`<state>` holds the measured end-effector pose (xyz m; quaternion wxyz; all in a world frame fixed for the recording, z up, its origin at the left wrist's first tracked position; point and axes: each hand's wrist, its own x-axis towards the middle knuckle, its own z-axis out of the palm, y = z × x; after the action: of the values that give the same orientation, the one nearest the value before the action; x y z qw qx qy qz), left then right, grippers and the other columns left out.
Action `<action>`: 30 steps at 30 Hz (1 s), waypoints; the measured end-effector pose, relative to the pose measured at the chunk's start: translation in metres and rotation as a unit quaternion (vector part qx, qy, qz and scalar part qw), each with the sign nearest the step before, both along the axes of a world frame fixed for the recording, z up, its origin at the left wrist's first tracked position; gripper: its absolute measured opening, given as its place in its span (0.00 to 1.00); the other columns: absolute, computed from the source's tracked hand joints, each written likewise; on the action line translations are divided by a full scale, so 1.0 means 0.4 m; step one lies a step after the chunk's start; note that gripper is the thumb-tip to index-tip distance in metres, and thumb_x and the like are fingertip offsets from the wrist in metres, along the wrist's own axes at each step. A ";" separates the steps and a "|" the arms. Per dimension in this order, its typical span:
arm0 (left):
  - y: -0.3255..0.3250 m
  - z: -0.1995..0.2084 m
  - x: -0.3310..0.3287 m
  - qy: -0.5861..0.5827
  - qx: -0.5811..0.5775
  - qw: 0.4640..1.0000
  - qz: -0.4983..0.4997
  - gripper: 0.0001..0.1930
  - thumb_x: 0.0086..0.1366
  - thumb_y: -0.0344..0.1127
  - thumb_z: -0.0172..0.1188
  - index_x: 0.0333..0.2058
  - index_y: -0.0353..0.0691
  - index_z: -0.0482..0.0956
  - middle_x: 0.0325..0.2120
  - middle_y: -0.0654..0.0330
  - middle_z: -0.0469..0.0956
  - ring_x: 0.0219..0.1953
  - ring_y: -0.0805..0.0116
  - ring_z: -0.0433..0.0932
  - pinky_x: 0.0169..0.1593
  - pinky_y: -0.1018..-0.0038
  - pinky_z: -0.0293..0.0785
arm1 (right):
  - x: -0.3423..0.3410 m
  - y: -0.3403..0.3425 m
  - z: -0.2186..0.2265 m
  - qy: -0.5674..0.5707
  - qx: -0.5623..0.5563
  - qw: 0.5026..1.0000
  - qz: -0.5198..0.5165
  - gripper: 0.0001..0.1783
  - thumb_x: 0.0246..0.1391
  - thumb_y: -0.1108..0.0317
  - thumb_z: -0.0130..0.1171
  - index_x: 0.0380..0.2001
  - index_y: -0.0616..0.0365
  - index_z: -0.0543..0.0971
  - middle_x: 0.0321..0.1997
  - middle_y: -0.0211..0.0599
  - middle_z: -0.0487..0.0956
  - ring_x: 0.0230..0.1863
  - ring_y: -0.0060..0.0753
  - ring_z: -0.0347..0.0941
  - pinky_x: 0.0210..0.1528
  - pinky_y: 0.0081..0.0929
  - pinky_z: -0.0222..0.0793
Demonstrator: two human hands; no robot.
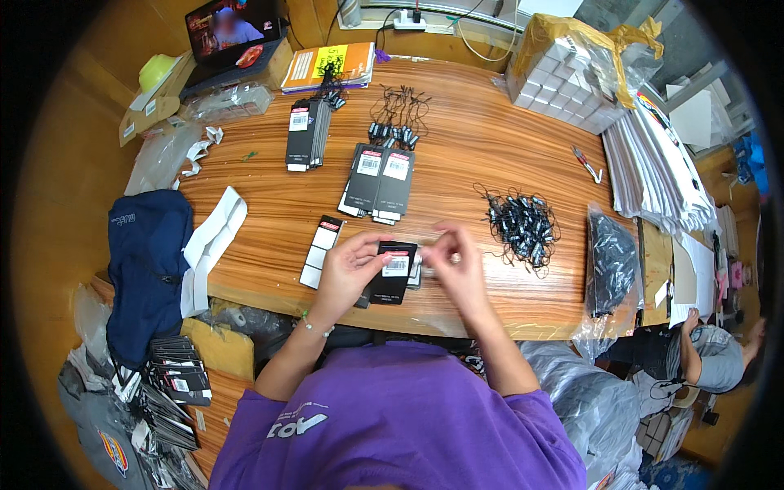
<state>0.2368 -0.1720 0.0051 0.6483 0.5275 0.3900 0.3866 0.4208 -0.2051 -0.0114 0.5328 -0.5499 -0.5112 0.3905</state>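
Near the table's front edge, my left hand (353, 263) grips a black hang tag (391, 282) with a white barcode sticker between thumb and fingers. My right hand (455, 263) is just right of that tag, its fingers curled in and slightly blurred; what they pinch, if anything, cannot be made out. Beside my left hand lies a dark tag with white panels (321, 245). Beyond the hands are stacked black hang tags (377, 184) with black strings (400, 114) at their tops. A pile of loose black strings (523, 231) is to the right of my right hand.
Another strung tag bundle (304, 139) lies farther back. A wrapped block of white boxes (563, 77), a white paper stack (653, 167), red-handled snips (586, 163) and a bagged black bundle (611, 265) are on the right. Blue cloth (149, 261) hangs left. A person (714, 355) is at far right.
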 end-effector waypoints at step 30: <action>0.018 0.011 -0.010 -0.008 0.010 1.000 -0.006 0.14 0.59 0.22 0.55 0.44 0.32 0.71 0.31 0.58 0.78 0.36 0.77 0.76 0.41 0.83 0.72 | 0.335 0.114 0.004 -0.440 -0.068 0.893 -0.061 0.08 0.43 0.71 0.61 0.27 0.63 0.75 0.31 0.46 0.75 0.37 0.49 0.71 0.39 0.37 0.67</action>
<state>0.2329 -0.1646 0.0094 0.6482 0.5335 0.3775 0.3908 0.5547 -0.1595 -0.0097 0.2376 -0.7306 -0.6308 0.1088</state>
